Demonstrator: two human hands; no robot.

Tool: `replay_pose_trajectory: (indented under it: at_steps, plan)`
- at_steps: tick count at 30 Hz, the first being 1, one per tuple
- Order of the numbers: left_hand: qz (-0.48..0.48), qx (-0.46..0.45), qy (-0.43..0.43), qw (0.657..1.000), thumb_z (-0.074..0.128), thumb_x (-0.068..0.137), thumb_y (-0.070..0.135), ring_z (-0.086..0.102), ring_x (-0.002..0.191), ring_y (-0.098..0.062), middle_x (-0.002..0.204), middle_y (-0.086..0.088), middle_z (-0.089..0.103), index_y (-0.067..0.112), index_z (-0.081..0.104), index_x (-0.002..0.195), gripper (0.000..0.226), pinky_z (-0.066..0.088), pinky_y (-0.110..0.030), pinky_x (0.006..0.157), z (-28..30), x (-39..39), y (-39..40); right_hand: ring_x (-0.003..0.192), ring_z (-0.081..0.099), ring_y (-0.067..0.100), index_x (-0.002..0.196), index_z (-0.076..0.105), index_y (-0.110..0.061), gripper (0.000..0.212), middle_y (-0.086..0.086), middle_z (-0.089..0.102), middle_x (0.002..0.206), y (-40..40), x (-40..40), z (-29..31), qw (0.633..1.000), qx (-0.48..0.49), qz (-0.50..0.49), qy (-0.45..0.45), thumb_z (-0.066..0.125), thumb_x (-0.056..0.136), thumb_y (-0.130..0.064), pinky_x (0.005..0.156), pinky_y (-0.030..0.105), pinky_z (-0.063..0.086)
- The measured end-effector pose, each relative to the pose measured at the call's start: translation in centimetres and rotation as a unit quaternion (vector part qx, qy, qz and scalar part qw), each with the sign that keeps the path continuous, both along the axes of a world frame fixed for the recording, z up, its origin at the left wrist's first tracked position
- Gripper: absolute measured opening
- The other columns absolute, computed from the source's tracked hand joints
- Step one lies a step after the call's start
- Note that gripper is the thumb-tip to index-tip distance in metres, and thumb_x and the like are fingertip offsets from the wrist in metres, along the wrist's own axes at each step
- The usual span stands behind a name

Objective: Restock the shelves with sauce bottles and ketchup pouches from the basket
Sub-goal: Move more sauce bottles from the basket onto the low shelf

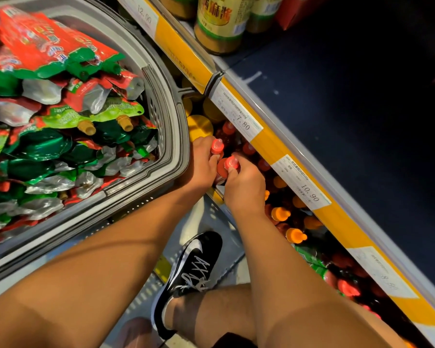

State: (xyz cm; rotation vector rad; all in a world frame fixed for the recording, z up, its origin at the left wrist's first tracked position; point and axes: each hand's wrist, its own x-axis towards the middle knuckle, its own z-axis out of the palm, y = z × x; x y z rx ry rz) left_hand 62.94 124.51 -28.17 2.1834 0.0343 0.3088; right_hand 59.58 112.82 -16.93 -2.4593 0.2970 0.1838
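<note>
Shelf price tags (244,123) at frame centre read 7.80 and 10.90. The left hand (202,163) and right hand (244,185) each curl fingers round a red-capped sauce bottle (217,146).

Both bare forearms reach forward; the left hand (202,164) and right hand (245,185) meet side by side, fingers curled in grips.
</note>
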Motion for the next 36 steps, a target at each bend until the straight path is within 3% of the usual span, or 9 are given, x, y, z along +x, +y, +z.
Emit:
replay_pose_trajectory:
  at_steps: [4,7,12,15,18,22,27,32,36]
  plan:
    - [0.011,-0.016,0.037,0.999,0.061,0.089,0.028,0.051,0.085,-0.002,0.094,0.019,0.048,0.036,0.056,0.102,0.016,0.045,-0.022,0.077,1.0,-0.1,0.1,0.107,0.065,0.027,0.121,0.068,-0.018,0.023,0.006,0.071,0.114,0.2,0.1,0.1,0.999,-0.005,-0.014,0.034,0.053,0.104,-0.023,0.094,0.04,0.054]
    - [-0.014,-0.026,0.05,0.998,0.062,0.088,0.022,0.055,0.085,-0.01,0.093,0.008,0.057,0.03,0.057,0.1,0.016,0.05,-0.034,0.078,2.0,-0.1,0.4,0.118,0.062,0.03,0.13,0.064,-0.014,0.031,0.009,0.069,0.124,0.4,-0.1,0.4,0.998,0.002,-0.03,0.055,0.057,0.101,-0.019,0.102,0.045,0.052]
    - [0.002,-0.085,0.096,0.992,0.066,0.088,0.009,0.061,0.101,-0.022,0.109,-0.009,0.063,0.016,0.059,0.126,0.039,0.052,-0.042,0.092,4.0,-1.0,0.0,0.105,0.065,0.029,0.111,0.065,-0.017,0.019,0.007,0.07,0.111,0.5,-0.3,1.2,0.996,0.021,-0.044,0.081,0.064,0.092,-0.015,0.091,0.041,0.056]
    - [-0.011,-0.124,0.105,0.987,0.063,0.089,0.002,0.061,0.091,-0.029,0.098,-0.017,0.06,0.011,0.049,0.125,0.04,0.052,-0.042,0.085,5.0,-2.7,0.1,0.103,0.065,0.027,0.103,0.056,-0.025,0.021,0.004,0.068,0.109,0.5,-0.7,2.1,0.993,0.052,-0.037,0.097,0.064,0.089,-0.012,0.09,0.039,0.055]
    - [-0.012,-0.129,0.156,0.979,0.063,0.093,0.01,0.059,0.08,-0.02,0.095,-0.012,0.056,0.02,0.044,0.121,0.035,0.051,-0.038,0.077,5.5,-5.0,0.5,0.103,0.065,0.03,0.114,0.056,-0.016,0.027,0.009,0.067,0.109,0.4,-1.6,3.0,0.993,0.052,-0.031,0.104,0.064,0.088,-0.011,0.092,0.045,0.056]
    - [-0.041,-0.098,0.215,0.971,0.06,0.095,0.029,0.062,0.076,-0.004,0.093,0.011,0.063,0.042,0.045,0.115,0.028,0.053,-0.039,0.073,6.6,-8.4,1.1,0.117,0.06,0.034,0.135,0.048,-0.013,0.05,0.015,0.063,0.124,-0.4,-3.4,5.0,0.994,0.045,-0.01,0.103,0.065,0.089,-0.011,0.096,0.045,0.053]
    - [-0.116,-0.084,0.18,0.973,0.07,0.096,0.026,0.062,0.121,-0.012,0.131,0.008,0.065,0.032,0.06,0.134,0.04,0.052,-0.047,0.104,9.5,-12.1,1.7,0.126,0.053,0.036,0.143,0.046,-0.014,0.058,0.016,0.055,0.137,-1.7,-6.2,8.1,0.99,0.016,0.058,0.124,0.071,0.091,-0.024,0.101,0.046,0.048]
    - [-0.196,-0.055,0.185,0.961,0.069,0.097,0.038,0.055,0.129,-0.007,0.14,0.011,0.059,0.032,0.061,0.138,0.042,0.048,-0.043,0.11,14.7,-15.2,2.1,0.127,0.053,0.031,0.147,0.043,-0.026,0.059,0.008,0.05,0.142,-2.8,-10.3,12.2,0.986,-0.002,0.125,0.107,0.07,0.094,-0.031,0.097,0.043,0.05]
    - [-0.236,-0.054,0.147,0.959,0.069,0.097,0.04,0.05,0.134,0.0,0.143,0.016,0.057,0.037,0.06,0.14,0.045,0.044,-0.039,0.114,19.8,-17.4,2.0,0.138,0.043,0.017,0.153,0.038,-0.032,0.063,-0.007,0.043,0.152,-4.8,-15.4,16.9,0.993,0.013,0.115,-0.003,0.065,0.096,-0.039,0.108,0.035,0.041]
